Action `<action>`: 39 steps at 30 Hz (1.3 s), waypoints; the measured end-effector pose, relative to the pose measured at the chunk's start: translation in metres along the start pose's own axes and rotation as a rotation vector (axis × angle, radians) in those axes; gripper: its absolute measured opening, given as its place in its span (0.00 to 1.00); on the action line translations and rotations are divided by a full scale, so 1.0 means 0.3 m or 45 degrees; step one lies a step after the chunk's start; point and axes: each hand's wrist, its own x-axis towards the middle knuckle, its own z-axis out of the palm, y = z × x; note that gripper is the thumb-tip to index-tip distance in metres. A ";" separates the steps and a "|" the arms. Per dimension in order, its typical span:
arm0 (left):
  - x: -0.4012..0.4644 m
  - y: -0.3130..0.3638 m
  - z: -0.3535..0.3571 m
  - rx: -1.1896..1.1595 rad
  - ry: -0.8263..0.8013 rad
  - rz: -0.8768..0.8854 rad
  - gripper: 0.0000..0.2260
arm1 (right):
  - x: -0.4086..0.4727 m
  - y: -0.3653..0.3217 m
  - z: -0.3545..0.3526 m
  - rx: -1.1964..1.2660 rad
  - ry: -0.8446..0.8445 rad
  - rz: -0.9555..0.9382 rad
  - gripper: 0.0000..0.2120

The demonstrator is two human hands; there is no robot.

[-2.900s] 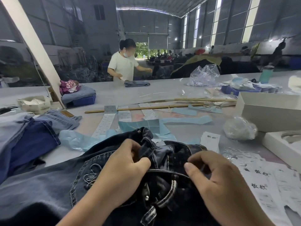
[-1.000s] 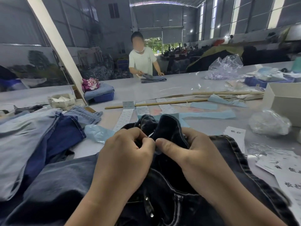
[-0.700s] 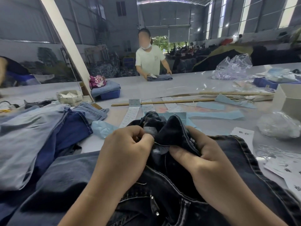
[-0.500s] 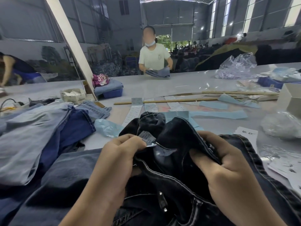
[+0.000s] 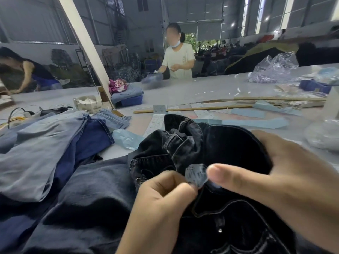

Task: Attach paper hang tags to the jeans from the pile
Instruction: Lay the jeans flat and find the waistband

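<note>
Dark jeans [image 5: 211,143] lie bunched right in front of the person, waistband turned open. Left hand [image 5: 161,200] sits at the near edge of the waistband, fingers curled, thumb and forefinger pinching the small sewn-in label [image 5: 196,174] inside it. Right hand [image 5: 286,178] is on the jeans' right side, fingers spread over the folded-back denim, thumb stretched toward the label; can't tell if the thumb touches it, the hand is blurred.

Progress, as a guess: early on this pair. No hang tag on the jeans, and none in either hand. Looks like the label is being found or read first, so tag pick-up and fastening are both left. More jeans wait in the pile [image 5: 55,140] left of the dark pair, lighter blue, no tags visible on them either.

Room: paper strips [image 5: 156,121] and blue slips [image 5: 256,123] lie just beyond the jeans, wooden sticks [image 5: 192,108] further back. Clear plastic [image 5: 322,136] crowds the right of the jeans near the right hand. Bare table [image 5: 183,92] beyond the sticks is open, but a reach. Left side is blocked by the pile
</note>
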 end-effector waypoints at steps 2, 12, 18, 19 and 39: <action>-0.010 -0.006 0.010 0.027 -0.031 0.008 0.20 | 0.015 -0.004 0.052 0.027 0.033 -0.022 0.35; 0.011 -0.025 -0.022 -0.035 -0.100 -0.031 0.14 | 0.036 0.097 0.144 0.552 -0.022 -0.154 0.19; 0.011 -0.027 -0.011 -0.133 -0.080 0.002 0.13 | 0.044 0.132 0.162 0.687 -0.031 -0.209 0.19; 0.011 -0.029 -0.011 -0.135 -0.073 0.003 0.13 | 0.044 0.133 0.164 0.696 -0.031 -0.218 0.19; 0.157 0.055 0.087 0.637 0.068 0.368 0.18 | 0.101 0.151 0.112 0.639 0.124 0.176 0.17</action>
